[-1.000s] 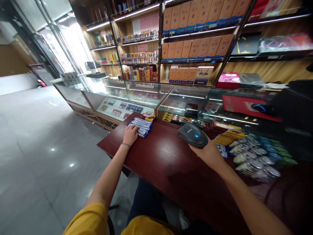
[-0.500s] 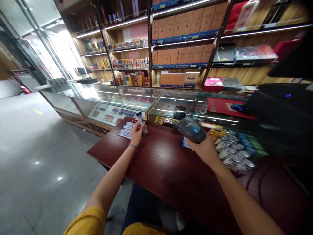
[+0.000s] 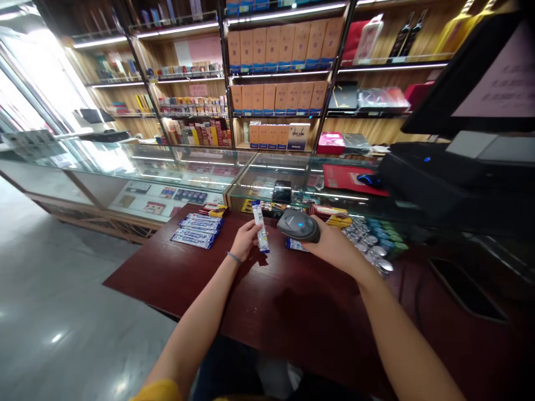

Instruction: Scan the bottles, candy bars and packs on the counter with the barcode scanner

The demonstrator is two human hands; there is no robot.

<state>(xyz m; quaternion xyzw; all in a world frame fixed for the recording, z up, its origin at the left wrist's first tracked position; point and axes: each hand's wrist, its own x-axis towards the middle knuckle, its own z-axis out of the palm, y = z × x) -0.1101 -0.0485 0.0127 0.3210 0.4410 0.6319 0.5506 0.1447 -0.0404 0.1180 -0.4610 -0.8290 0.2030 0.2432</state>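
Shelves (image 3: pixel 276 72) fill the back wall, lit by strips; approx. 3 tiers of tan cartons, smaller packs to the left, dark bottles top right. Bright glazing far left, grey glossy floor (image 3: pixel 50 312). Below the shelves, 2 glass cases (image 3: pixel 175 167) run side by side, w/ a phone (image 3: pixel 282 191) lying on the right one and a red mat (image 3: pixel 349 178) w/ a mouse further right. Black till unit (image 3: pixel 426 172) and 1 screen (image 3: pixel 480 78) at far right.

In front: dark red wood worktop (image 3: pixel 217 278), shiny, grain visible. On it, left: a fan of blue-white packs (image 3: pixel 196 230), approx. 4, count unsure where they overlap. Just behind them 1–2 red-yellow packs (image 3: pixel 214 210). Right side: cluster of silver-lid tins (image 3: pixel 371 248), too many and too blurred to count, green ones beyond.

Scanner (image 3: pixel 298 225), 1, dark grey w/ blue light, in the right hand (image 3: pixel 334 245); grip closed round its handle, head pointing left. One blue pack (image 3: pixel 296 244) lies on the worktop just under it.

Left hand (image 3: pixel 246 239) pinches 1 slim white-blue stick (image 3: pixel 261 226) at its lower part, held near upright above the worktop, just left of the scanner, not touching it. Thin band on the left wrist.
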